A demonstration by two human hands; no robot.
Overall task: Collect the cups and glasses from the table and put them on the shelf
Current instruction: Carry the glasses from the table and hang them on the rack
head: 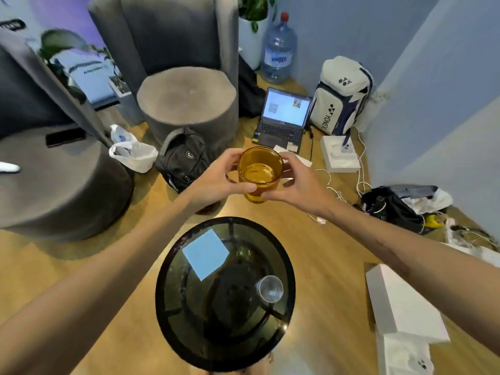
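Hands (pixel 216 177) (pixel 293 182) clasp your amber glass (pixel 259 171) above the floor, beyond the table (pixel 173 293); carry it to the shelf, then fetch the clear glass (pixel 269 289).

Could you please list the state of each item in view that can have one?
amber glass: lifted off the table, upright, held by both hands.
left hand: closed on the amber glass.
right hand: closed on the amber glass.
clear glass: standing upright on the round glass table, looks empty.
laptop: lid open, screen lit.
water bottle: red cap on.
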